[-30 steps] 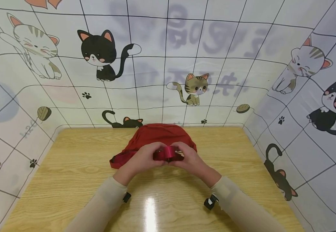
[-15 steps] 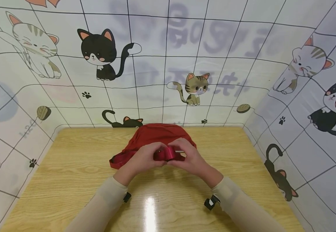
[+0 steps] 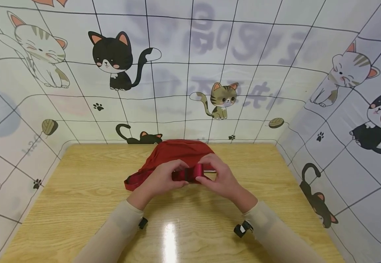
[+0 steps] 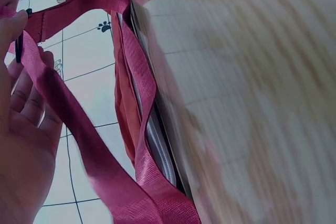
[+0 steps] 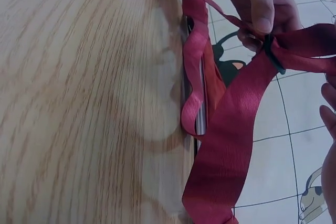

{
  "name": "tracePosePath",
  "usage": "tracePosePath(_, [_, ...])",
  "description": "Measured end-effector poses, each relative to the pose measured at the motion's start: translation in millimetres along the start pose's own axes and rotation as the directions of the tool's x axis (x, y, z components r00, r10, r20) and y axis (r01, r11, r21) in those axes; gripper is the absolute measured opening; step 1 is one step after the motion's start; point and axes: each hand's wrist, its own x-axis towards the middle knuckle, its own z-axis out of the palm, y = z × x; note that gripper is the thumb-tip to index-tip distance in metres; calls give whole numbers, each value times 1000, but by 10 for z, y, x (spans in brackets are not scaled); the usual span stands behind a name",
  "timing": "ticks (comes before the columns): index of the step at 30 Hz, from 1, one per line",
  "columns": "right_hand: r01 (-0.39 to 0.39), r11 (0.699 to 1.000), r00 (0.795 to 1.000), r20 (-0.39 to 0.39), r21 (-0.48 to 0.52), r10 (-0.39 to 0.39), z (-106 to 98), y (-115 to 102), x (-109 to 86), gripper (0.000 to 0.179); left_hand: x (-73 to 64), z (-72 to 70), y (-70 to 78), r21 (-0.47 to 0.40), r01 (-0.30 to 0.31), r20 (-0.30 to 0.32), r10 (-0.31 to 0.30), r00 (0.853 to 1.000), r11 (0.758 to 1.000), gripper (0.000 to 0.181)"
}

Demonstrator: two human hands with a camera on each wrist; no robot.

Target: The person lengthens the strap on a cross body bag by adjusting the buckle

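Clearly, left hand (image 3: 161, 179): grip pinching strap (image 5: 226, 135) by black slider (image 5: 273, 59), probably to steady it.
Right hand (image 3: 222, 179): grip pinching strap loop (image 3: 198, 170), likely to spread it.
Bag (image 3: 184, 151): far on bench (image 3: 78, 197).

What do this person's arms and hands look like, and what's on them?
Both the left hand and the right hand are bare, with no gloves. The left sleeve and right sleeve are long, plain and pale beige. A small black device shows below the left wrist; another black device, with a white patch, below the right. I see no cables.
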Motion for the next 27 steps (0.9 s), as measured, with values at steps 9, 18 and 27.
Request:
tracePosePath(9, [-22, 1000, 1000, -13, -19, 22, -99, 29, -85, 47, 4, -9, -44, 20, -5, -17, 5, 1000, 1000, 48])
tracePosePath(18, [-33, 991, 996, 80, -128, 44, -109, -52, 31, 68, 19, -12, -14, 30, -9, 6, 9, 1000, 1000, 49])
tracePosePath(27, [42, 946, 993, 119, -322, -3, -47, -138, 140, 53, 21, -17, 27, 9, -16, 19, 16, 1000, 1000, 47])
